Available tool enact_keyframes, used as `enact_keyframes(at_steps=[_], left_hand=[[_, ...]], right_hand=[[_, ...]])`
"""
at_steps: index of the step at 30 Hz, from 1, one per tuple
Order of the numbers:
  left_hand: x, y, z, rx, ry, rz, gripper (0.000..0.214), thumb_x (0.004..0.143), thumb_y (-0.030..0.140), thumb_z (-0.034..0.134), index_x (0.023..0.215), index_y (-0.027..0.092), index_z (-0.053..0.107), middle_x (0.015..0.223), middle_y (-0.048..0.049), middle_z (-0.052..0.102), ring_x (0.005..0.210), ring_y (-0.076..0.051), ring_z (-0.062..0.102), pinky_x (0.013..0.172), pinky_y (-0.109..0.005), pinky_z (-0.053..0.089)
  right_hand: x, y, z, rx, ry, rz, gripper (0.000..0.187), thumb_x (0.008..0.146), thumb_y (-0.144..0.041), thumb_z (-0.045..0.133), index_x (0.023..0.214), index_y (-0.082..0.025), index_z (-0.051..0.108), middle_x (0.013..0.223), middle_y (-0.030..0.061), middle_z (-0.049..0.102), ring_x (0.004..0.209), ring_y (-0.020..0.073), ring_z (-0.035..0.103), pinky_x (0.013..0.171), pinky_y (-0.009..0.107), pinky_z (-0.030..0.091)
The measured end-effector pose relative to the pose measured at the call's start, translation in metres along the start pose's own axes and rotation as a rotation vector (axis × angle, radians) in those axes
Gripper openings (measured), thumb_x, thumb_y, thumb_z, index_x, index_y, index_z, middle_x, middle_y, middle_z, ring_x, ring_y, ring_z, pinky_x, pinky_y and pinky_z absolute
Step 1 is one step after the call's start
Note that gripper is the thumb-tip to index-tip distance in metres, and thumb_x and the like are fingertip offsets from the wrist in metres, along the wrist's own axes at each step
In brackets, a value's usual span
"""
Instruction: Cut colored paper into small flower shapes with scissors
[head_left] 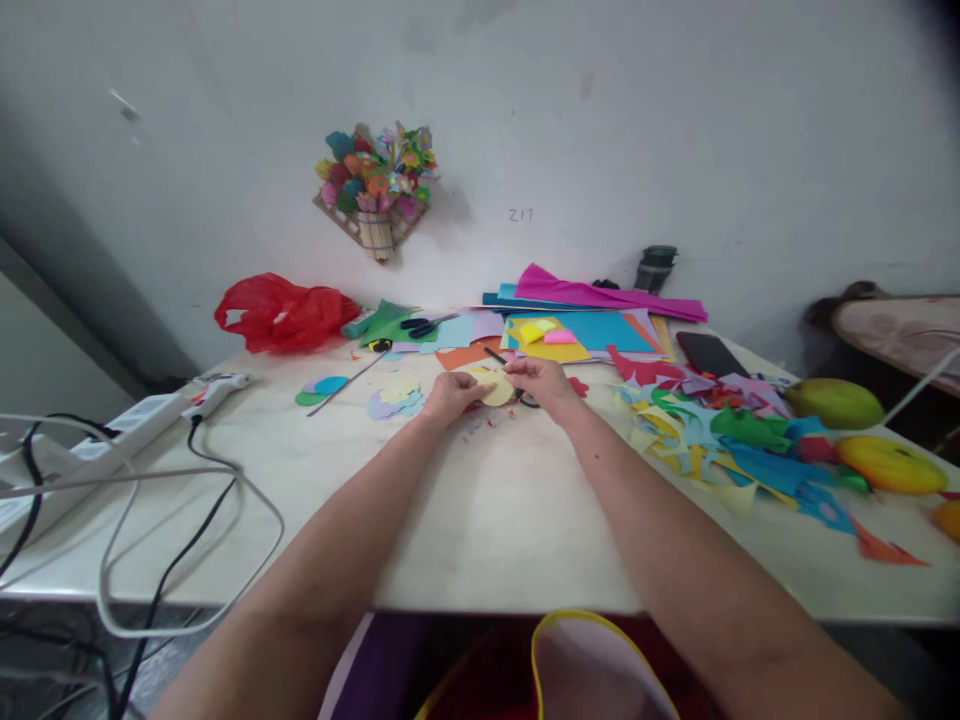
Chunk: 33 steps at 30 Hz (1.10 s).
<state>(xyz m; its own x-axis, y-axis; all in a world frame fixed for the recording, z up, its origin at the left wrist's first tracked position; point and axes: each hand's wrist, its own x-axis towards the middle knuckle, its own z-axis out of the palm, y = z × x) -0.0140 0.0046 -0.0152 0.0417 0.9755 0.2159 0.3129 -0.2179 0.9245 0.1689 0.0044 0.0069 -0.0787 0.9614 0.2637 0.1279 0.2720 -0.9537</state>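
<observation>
Yellow paper (496, 393), roundish without a clear long axis, was pinched by the left hand (453, 396) at nine o'clock; the right hand (541, 384), equally near, bunched its fingertips at two, grip unclear. Scalloped cutouts (397, 398) lay beyond nine.

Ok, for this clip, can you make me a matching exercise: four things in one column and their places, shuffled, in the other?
Things
1. Pale yellow paper disc
2. Flower arrangement
3. Red plastic bag
4. Pile of paper scraps

Places
A. Up on the wall
B. On the right side of the table, beside the fruit
C. Between the left hand and the right hand
D. At the back of the table, on the left

Pairs: 1-C; 2-A; 3-D; 4-B
</observation>
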Motion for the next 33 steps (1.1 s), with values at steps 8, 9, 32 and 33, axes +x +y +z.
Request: enact_keyframes(at_steps=[8, 9, 32, 33], left_hand=[[-0.001, 0.001, 0.001, 0.005, -0.026, -0.003, 0.048, 0.055, 0.057, 0.079, 0.052, 0.016, 0.053, 0.049, 0.0036, 0.044, 0.048, -0.008, 0.034, 0.047, -0.024, 0.024], [-0.002, 0.001, 0.001, -0.006, -0.032, -0.005, 0.048, 0.055, 0.057, 0.079, 0.052, 0.016, 0.053, 0.049, 0.0035, 0.044, 0.048, -0.008, 0.034, 0.047, -0.024, 0.024], [-0.003, 0.004, 0.004, -0.124, -0.098, -0.040, 0.053, 0.052, 0.058, 0.080, 0.053, 0.018, 0.046, 0.048, 0.0046, 0.045, 0.045, -0.006, 0.033, 0.046, -0.024, 0.022], [-0.004, 0.005, 0.004, -0.129, -0.107, -0.036, 0.053, 0.052, 0.058, 0.080, 0.052, 0.018, 0.045, 0.048, 0.0045, 0.045, 0.044, -0.006, 0.033, 0.046, -0.024, 0.022]], right_hand=[[0.003, 0.006, 0.003, 0.031, -0.008, -0.025, 0.018, 0.056, -0.031, 0.074, 0.066, -0.019, 0.064, 0.063, -0.0011, 0.066, 0.060, 0.0144, 0.061, 0.057, 0.027, 0.050], [0.004, 0.008, 0.003, 0.031, -0.011, -0.029, 0.019, 0.055, -0.031, 0.074, 0.064, -0.019, 0.063, 0.062, -0.0016, 0.065, 0.059, 0.0142, 0.060, 0.057, 0.027, 0.050], [0.012, 0.020, 0.010, -0.129, 0.149, -0.171, 0.019, 0.065, -0.039, 0.066, 0.068, -0.022, 0.058, 0.074, 0.0016, 0.065, 0.064, 0.0167, 0.058, 0.057, 0.029, 0.049], [0.012, 0.019, 0.010, -0.129, 0.152, -0.168, 0.019, 0.065, -0.040, 0.065, 0.068, -0.022, 0.057, 0.071, 0.0011, 0.064, 0.064, 0.0170, 0.058, 0.057, 0.029, 0.049]])
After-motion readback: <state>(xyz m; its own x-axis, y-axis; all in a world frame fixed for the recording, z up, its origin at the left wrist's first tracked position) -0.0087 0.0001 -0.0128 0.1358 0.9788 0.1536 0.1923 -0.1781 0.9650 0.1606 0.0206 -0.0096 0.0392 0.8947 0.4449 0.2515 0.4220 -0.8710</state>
